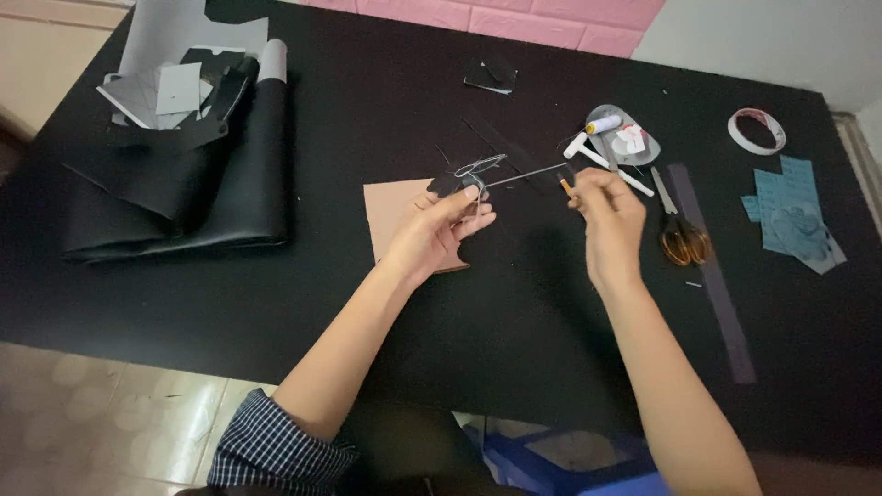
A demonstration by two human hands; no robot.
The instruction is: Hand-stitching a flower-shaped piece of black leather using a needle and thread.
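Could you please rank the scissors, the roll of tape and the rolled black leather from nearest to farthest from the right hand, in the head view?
From the right hand:
1. Scissors, just to its right.
2. Roll of tape, far right, toward the wall.
3. Rolled black leather, far left.

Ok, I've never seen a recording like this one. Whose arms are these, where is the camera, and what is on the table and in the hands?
There is no machine: a person works with bare hands, and one camera on their head looks down at a black table. The left hand pinches a small dark piece with thread loops above a tan sheet. The right hand pinches something thin, probably a needle, and a taut thread runs between the hands. To the right lie scissors, a long ruler, blue paper pieces, a tape roll and a thread spool. At far left lies a folded black sheet with grey scraps.
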